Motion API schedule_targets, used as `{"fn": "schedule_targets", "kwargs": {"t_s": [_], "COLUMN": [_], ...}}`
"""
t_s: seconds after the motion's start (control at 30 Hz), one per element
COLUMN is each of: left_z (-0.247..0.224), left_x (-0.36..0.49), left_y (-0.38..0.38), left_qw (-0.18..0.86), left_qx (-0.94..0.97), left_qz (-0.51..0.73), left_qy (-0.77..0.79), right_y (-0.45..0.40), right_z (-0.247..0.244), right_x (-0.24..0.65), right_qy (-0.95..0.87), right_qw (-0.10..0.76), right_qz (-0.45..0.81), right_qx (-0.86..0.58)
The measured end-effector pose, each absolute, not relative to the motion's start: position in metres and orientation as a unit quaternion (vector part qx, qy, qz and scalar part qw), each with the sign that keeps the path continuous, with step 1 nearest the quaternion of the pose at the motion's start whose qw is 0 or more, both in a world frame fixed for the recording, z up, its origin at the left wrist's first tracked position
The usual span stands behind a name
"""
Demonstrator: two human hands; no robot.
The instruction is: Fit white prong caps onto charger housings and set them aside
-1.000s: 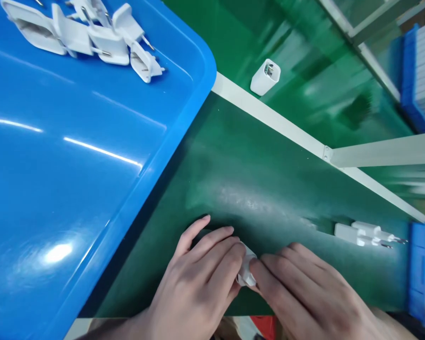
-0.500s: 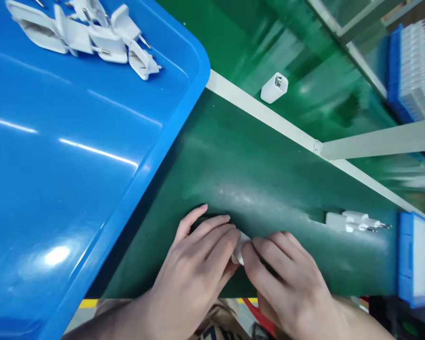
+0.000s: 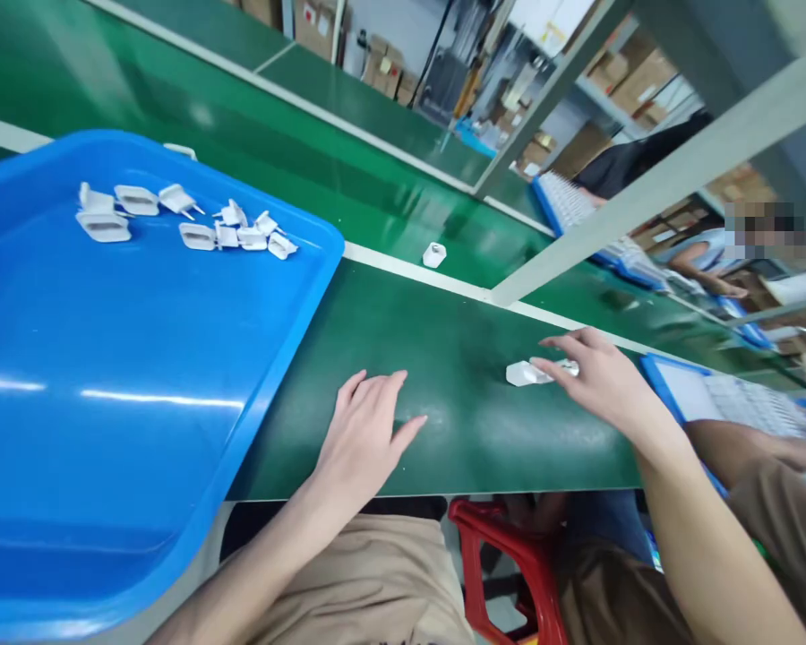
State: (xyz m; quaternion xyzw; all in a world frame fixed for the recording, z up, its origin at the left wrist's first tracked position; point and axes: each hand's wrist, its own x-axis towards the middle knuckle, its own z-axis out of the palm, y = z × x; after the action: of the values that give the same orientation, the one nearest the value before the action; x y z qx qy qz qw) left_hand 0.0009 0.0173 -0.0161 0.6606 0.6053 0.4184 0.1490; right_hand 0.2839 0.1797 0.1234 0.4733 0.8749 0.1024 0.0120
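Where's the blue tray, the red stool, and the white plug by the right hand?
Blue tray (image 3: pixel 141 358), head view, bare floor of it.
Red stool (image 3: pixel 510 546), head view, its seat edge.
White plug (image 3: pixel 522 374), head view, its body, left of the right hand (image 3: pixel 601 376).

Beneath the fingertips of your right hand (image 3: pixel 601 381), a small white plug part (image 3: pixel 525 373) lies flat on the green mat, its blunt end pointing toward your left hand (image 3: pixel 363 439), well apart from it. The far end is hidden under your fingers.
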Motion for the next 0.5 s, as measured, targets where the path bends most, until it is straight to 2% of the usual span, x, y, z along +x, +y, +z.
{"fn": "schedule_targets", "kwargs": {"t_s": [0.1,0.23,0.37,0.5], "left_z": [-0.019,-0.026,-0.022,0.009], "left_x": [-0.003,-0.006,0.003,-0.001], "left_y": [0.016,0.018,0.02,-0.01], "left_qw": [0.14,0.129,0.093,0.031], "left_qx": [0.664,0.668,0.671,0.677], "left_qz": [0.427,0.431,0.428,0.397], "left_qy": [0.598,0.593,0.598,0.619], "right_y": [0.179,0.172,0.177,0.209], "right_z": [0.145,0.152,0.142,0.121], "right_x": [0.301,0.298,0.254,0.162], "right_qy": [0.825,0.81,0.855,0.91], "right_qw": [-0.052,-0.074,-0.074,-0.096], "right_qz": [0.102,0.12,0.099,0.065], "right_qx": [0.553,0.57,0.503,0.397]}}
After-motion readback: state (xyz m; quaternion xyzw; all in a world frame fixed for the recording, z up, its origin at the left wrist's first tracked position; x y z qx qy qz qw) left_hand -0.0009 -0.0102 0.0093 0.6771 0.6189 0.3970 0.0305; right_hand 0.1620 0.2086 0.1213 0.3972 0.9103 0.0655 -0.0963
